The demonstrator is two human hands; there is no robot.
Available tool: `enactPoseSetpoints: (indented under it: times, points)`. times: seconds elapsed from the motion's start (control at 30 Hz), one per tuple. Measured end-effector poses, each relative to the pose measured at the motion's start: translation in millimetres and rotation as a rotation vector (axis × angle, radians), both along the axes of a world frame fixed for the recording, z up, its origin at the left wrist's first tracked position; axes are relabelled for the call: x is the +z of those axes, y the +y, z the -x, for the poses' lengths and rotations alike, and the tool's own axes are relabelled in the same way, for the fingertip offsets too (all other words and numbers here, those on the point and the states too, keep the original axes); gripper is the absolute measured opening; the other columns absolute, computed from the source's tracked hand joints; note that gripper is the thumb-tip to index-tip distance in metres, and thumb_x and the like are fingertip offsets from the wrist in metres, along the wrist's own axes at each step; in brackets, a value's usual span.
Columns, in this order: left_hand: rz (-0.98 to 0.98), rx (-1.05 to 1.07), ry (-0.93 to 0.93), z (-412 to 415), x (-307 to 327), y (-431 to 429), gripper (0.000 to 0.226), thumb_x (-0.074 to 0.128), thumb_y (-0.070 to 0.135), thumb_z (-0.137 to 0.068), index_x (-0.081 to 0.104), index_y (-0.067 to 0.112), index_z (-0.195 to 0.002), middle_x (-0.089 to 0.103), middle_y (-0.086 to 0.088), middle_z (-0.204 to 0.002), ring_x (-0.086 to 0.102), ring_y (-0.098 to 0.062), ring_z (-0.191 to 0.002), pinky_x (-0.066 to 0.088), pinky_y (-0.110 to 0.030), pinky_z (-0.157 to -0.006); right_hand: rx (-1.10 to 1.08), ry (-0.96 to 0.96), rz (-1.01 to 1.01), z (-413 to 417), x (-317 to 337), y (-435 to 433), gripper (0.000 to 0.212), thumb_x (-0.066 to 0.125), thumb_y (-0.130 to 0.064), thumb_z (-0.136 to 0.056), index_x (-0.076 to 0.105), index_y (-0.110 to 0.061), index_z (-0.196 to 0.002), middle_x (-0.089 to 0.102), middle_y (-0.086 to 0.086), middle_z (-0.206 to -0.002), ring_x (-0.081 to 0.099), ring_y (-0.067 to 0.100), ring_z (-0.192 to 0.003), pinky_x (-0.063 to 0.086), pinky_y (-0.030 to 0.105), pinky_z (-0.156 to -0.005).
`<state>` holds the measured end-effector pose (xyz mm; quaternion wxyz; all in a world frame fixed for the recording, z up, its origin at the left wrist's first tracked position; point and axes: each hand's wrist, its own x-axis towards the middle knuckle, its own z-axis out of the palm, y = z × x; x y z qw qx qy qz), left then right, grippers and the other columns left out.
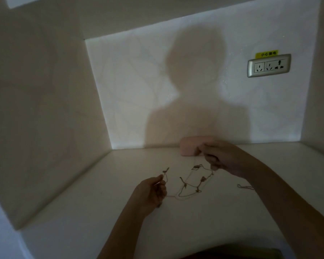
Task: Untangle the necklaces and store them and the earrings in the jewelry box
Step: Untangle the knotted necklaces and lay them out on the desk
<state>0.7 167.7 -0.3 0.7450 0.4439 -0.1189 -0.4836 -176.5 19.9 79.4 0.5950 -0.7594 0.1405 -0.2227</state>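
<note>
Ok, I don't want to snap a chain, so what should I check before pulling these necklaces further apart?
1. Left hand pinches one end of the necklace: ok.
2. Right hand holds the other end, raised above the table: ok.
3. Strands between the hands free of crossings: not ok, they cross around the charms.
4. Second chain lies apart, on the table by the right forearm: ok.
5. Pink jewelry box open and ready: cannot tell, the right hand partly covers it.
6. Light good enough to see fine knots: not ok, the scene is dim.
</note>
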Motion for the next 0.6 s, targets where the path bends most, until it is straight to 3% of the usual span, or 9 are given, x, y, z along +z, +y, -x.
enactPoseSetpoints:
  times: [0.07,0.13,0.17,0.23,0.27,0.33,0.4,0.47,0.6]
  points:
    - [-0.112,-0.043,-0.243,2.8,0.0,-2.5,0.016,0.048,0.005,-0.091,0.064,0.004,-0.091,0.069,-0.012,-0.086,0.066,-0.02,-0.075,0.055,-0.028,-0.066,0.085,0.068,0.124,-7.1,21.2,5.4,0.026,0.041,-0.017,-0.1,0.063,-0.002,-0.1,0.03,-0.003,-0.053,0.023,0.009,-0.046,0.022,0.019,-0.042]
    - [-0.178,-0.118,-0.584,7.8,4.6,-2.0,0.02,0.05,0.011,-0.092,0.066,0.016,-0.104,0.068,-0.004,-0.112,0.062,-0.017,-0.105,0.046,-0.03,-0.092,0.177,0.137,0.218,-13.2,38.3,10.3,0.026,0.041,-0.015,-0.1,0.063,-0.004,-0.106,0.031,-0.005,-0.052,0.023,0.008,-0.045,0.019,0.019,-0.042]
    - [-0.137,-0.175,-0.682,12.2,10.0,-1.1,0.023,0.051,0.015,-0.092,0.064,0.02,-0.11,0.065,0.001,-0.119,0.058,-0.013,-0.113,0.039,-0.03,-0.1,0.217,0.163,0.237,-15.9,45.2,12.3,0.025,0.041,-0.015,-0.1,0.063,-0.005,-0.106,0.032,-0.005,-0.051,0.023,0.008,-0.044,0.02,0.019,-0.041]
    - [0.027,-0.289,-0.692,25.2,24.2,0.6,0.033,0.051,0.027,-0.089,0.058,0.019,-0.121,0.062,0.004,-0.124,0.054,-0.011,-0.119,0.034,-0.029,-0.105,0.266,0.196,0.232,-21.0,55.5,14.6,0.025,0.04,-0.013,-0.1,0.063,-0.005,-0.103,0.034,-0.004,-0.05,0.024,0.008,-0.041,0.022,0.018,-0.039]
    - [0.116,-0.315,-0.616,31.2,32.1,1.3,0.036,0.05,0.031,-0.087,0.06,0.015,-0.117,0.065,0.001,-0.119,0.058,-0.014,-0.116,0.036,-0.03,-0.104,0.269,0.207,0.225,-23.1,59.6,14.0,0.024,0.04,-0.013,-0.1,0.063,-0.005,-0.101,0.035,-0.004,-0.049,0.024,0.008,-0.041,0.022,0.018,-0.038]
    - [0.241,-0.303,-0.407,40.0,45.2,3.4,0.025,0.052,0.029,-0.086,0.068,0.01,-0.085,0.069,-0.003,-0.083,0.068,-0.018,-0.085,0.048,-0.033,-0.092,0.225,0.199,0.194,-25.7,65.3,9.8,0.025,0.039,-0.015,-0.101,0.062,-0.007,-0.096,0.037,-0.004,-0.049,0.023,0.008,-0.042,0.021,0.017,-0.037]
    - [0.299,-0.296,-0.337,41.7,49.7,5.2,0.028,0.055,0.03,-0.084,0.057,0.015,-0.06,0.046,0.002,-0.054,0.051,-0.012,-0.05,0.053,-0.028,-0.065,0.142,0.135,0.1,-26.2,69.6,1.6,0.024,0.039,-0.015,-0.101,0.061,-0.007,-0.094,0.04,-0.003,-0.049,0.024,0.007,-0.041,0.019,0.016,-0.034]
    - [0.296,-0.317,-0.313,39.2,48.7,7.2,0.03,0.056,0.031,-0.081,0.05,0.017,-0.056,0.033,0.006,-0.049,0.035,-0.007,-0.042,0.044,-0.02,-0.047,0.034,0.061,-0.017,-24.4,72.7,-8.5,0.023,0.04,-0.014,-0.1,0.059,-0.006,-0.092,0.041,-0.002,-0.048,0.023,0.006,-0.037,0.017,0.016,-0.032]
    - [0.236,-0.3,-0.133,27.1,33.9,15.3,0.035,0.058,0.029,-0.086,0.047,0.016,-0.055,0.027,0.006,-0.049,0.029,-0.006,-0.038,0.038,-0.018,-0.037,-0.066,-0.005,-0.201,-21.8,74.1,-28.7,0.022,0.039,-0.013,-0.099,0.057,-0.005,-0.089,0.041,-0.002,-0.045,0.022,0.004,-0.032,0.017,0.015,-0.029]
